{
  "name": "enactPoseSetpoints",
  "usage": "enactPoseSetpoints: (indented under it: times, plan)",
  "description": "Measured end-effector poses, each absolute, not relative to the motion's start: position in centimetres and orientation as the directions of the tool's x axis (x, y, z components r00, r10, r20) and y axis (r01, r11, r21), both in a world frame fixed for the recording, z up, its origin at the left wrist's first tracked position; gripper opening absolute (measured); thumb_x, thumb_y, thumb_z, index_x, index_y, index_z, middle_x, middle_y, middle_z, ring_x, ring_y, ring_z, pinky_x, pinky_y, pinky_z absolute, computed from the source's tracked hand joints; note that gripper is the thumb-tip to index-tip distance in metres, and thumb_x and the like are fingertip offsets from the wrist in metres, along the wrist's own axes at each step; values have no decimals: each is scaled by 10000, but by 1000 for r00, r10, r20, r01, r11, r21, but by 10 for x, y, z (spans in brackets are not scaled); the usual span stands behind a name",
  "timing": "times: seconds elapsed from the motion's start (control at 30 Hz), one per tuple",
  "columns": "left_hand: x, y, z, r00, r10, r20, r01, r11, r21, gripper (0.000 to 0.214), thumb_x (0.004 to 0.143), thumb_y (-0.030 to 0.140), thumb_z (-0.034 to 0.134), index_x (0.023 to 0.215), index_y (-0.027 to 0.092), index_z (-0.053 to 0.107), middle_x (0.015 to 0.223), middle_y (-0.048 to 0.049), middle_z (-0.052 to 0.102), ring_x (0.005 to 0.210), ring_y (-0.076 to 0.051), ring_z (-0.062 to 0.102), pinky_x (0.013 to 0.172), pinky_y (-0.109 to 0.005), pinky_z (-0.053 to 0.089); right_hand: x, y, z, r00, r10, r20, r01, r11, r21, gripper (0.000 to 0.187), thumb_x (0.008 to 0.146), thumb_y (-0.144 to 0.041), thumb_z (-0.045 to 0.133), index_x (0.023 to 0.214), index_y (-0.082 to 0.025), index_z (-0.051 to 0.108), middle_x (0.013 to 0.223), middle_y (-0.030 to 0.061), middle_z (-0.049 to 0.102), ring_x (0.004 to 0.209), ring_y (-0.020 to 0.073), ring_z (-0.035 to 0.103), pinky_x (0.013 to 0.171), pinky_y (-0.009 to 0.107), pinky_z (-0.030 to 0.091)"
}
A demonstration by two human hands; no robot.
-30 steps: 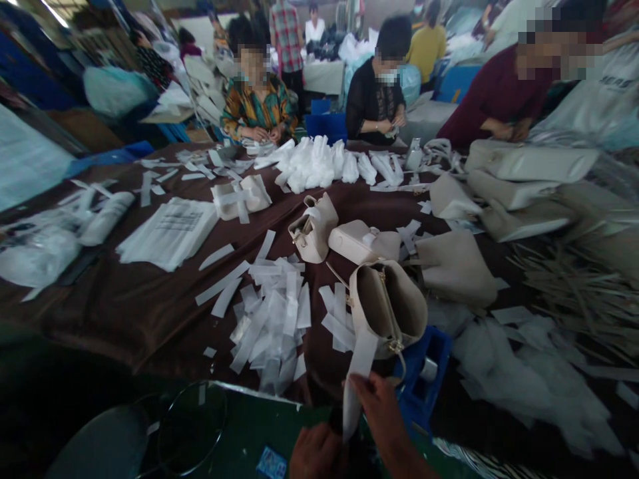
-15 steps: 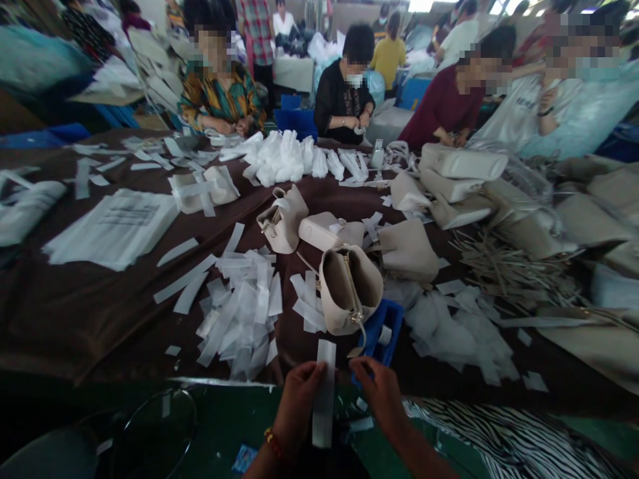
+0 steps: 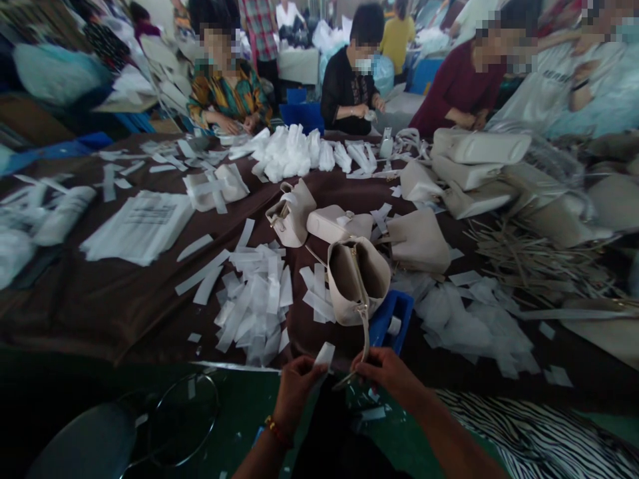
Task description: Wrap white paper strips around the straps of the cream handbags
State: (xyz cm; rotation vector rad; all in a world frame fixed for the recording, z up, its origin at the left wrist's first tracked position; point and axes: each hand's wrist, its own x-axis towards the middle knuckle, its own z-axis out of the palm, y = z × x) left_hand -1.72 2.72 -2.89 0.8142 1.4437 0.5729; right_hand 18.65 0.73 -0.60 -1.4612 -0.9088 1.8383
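Between the left hand's [image 3: 294, 392] fingers, the strip [image 3: 325, 352] looks like thin, matt white paper. The strap [image 3: 366, 332] in the right hand's [image 3: 389, 374] fingers and the bag [image 3: 349, 279] just beyond them look like smooth, matt cream leather, with a shiny metal clasp [image 3: 360, 310]. Just past the right fingers sits a glossy blue plastic crate [image 3: 403, 307].

Left hand [image 3: 294, 394] — a red-and-yellow beaded bracelet [image 3: 277, 431] at its wrist.

Soft, even light falls from beyond the cream bag [image 3: 358, 279], brightest on its far side. Nearer than the bag, the foreground sinks dark. Edges bend and smear; slight blur throughout.
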Motion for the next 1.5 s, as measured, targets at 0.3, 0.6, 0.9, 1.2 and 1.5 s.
enactPoseSetpoints:
  times: [0.3,0.6,0.9,1.2,1.5]
  plan:
    - [-31,13,-28,197,768,-610,180,583,792,237,510,316,753,550,133,607,519,35,547,533,-86,428,530,-212,326,178,29,9,76,873,-482,-321,-436,-841,341,658,-430,710,782,-128,611,530,2,603,442,90,520,401,183,401]
    - [-42,26,-24,260,732,-629,184,602,777,272,506,350,770,566,125,629,534,16,596,533,-93,469,531,-208,341,176,35,9,-9,871,-491,-183,-485,-855,348,674,-443,685,774,-121,600,524,7,612,440,102,542,399,191,419]
    - [-26,36,-15,452,561,-693,117,733,670,381,506,444,768,652,103,684,564,-24,650,480,-96,493,492,-211,322,166,35,5,-64,821,-568,-176,-569,-803,374,625,-442,711,764,-113,601,550,16,617,449,105,544,363,177,376]
    - [-17,19,-16,536,521,-664,10,783,622,391,630,473,701,701,89,679,591,-58,674,485,-95,540,471,-183,347,162,21,-17,5,781,-625,-154,-617,-772,335,617,-418,713,769,-127,646,550,-26,571,433,40,418,379,158,289]
    - [-23,15,-21,616,412,-672,14,846,532,412,654,459,695,872,114,641,622,-38,678,428,-78,553,414,-154,383,175,22,2,-190,739,-646,-8,-659,-752,181,593,-248,670,725,-131,630,589,-14,604,491,84,512,406,175,386]
